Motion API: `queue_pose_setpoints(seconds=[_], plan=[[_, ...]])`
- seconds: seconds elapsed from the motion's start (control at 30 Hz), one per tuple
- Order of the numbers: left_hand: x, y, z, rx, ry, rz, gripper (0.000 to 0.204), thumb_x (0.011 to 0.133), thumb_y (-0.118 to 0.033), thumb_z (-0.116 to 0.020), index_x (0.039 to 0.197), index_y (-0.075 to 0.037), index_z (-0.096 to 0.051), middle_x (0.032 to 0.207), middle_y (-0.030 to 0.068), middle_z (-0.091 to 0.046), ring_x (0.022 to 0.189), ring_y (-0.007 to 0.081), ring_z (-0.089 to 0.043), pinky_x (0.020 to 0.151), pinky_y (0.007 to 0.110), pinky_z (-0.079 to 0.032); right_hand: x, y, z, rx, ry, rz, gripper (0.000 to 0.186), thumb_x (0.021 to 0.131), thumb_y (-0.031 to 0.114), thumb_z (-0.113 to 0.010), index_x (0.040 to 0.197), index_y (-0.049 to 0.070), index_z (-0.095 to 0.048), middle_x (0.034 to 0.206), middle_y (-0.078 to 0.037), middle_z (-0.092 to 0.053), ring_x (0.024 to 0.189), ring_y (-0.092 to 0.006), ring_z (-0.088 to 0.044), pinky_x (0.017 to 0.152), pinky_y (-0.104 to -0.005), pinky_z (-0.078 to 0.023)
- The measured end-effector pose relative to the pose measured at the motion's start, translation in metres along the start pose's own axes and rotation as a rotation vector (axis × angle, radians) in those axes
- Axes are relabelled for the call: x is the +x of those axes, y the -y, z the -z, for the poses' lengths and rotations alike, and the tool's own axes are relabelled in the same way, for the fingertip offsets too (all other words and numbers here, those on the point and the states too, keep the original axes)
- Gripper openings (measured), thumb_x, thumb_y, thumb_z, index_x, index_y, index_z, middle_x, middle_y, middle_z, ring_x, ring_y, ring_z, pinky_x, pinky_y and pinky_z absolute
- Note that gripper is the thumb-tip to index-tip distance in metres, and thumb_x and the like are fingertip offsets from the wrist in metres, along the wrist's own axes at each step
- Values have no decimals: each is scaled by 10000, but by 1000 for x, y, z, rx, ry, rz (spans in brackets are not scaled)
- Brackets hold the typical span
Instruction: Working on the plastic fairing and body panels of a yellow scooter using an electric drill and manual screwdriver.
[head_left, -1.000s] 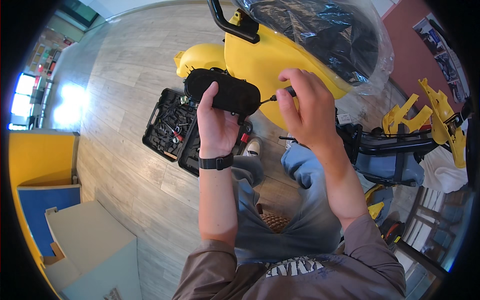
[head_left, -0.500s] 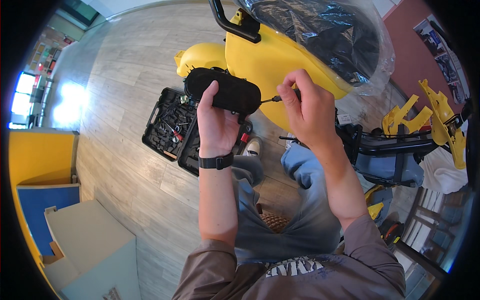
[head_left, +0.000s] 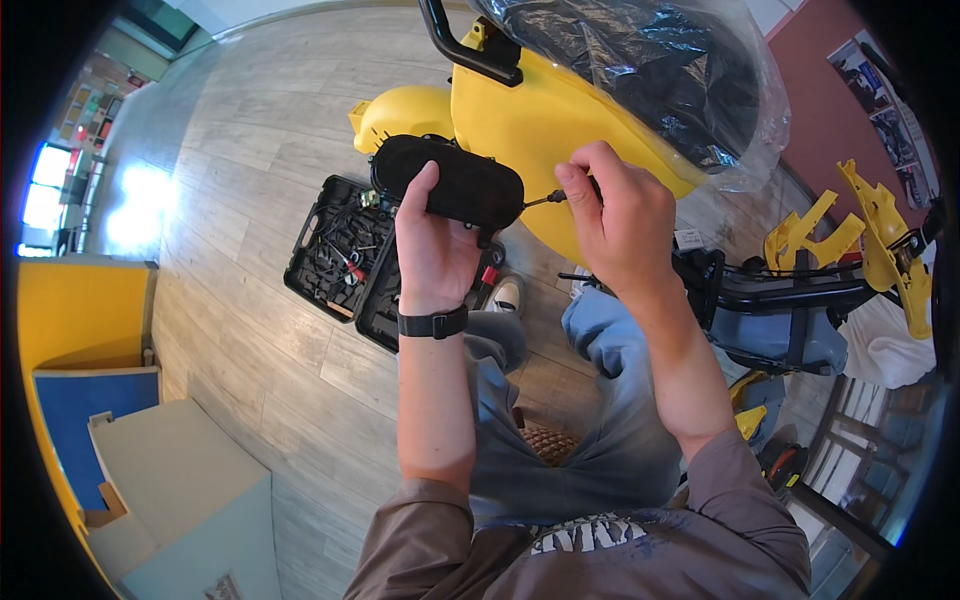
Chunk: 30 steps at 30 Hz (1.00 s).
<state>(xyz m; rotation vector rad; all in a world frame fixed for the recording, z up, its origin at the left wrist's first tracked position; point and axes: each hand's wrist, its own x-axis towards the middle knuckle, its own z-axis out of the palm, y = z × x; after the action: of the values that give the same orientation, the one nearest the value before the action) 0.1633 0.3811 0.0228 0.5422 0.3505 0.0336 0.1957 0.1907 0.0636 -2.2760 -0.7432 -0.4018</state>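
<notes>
Floorboards, casing in left hand, likely screwdriver in right hand

Left hand clasping, right hand curled, seemingly pinching, forearms extended

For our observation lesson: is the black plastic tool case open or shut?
Open: the case lies spread in two halves, assorted tools showing.

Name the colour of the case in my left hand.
The case is black, clearest in the head view.
</notes>
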Motion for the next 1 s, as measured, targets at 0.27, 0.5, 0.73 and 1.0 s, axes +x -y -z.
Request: queue_pose_setpoints(seconds=[0.27,0.5,0.73,1.0], plan=[[1,1,1,33,6,33,488,982,-376,-487,1357,-63,-482,1279,135,-624,1158,287,-612,968,489,-486,7,-13,-12,22,-309,203,121,911,160,-634,968,77,-567,709,-83,-616,628,-294,-616,583,-404,-473],[0,0,0,22,17,38,481,983,-383,-481,1347,-69,-496,1267,123,-634,1151,270,-617,924,473,-497,-1,4,-1,150,-40,-121,216,850,116,-641,1023,26,-550,943,-129,-640,749,-305,-640,634,-386,-496],[3,1,2,-12,31,30,459,986,-369,-474,1324,-61,-516,1238,120,-649,1119,272,-635,899,471,-507,0,-6,-10,139,-229,98,244,844,96,-644,1053,19,-546,902,-124,-629,744,-302,-640,683,-389,-516],[1,1,-1,-4,12,30,447,988,-358,-470,1309,-50,-517,1228,122,-651,1117,278,-636,915,474,-512,-1,0,-11,150,-211,8,220,896,146,-686,1016,40,-536,847,-110,-618,667,-294,-627,603,-363,-500]])
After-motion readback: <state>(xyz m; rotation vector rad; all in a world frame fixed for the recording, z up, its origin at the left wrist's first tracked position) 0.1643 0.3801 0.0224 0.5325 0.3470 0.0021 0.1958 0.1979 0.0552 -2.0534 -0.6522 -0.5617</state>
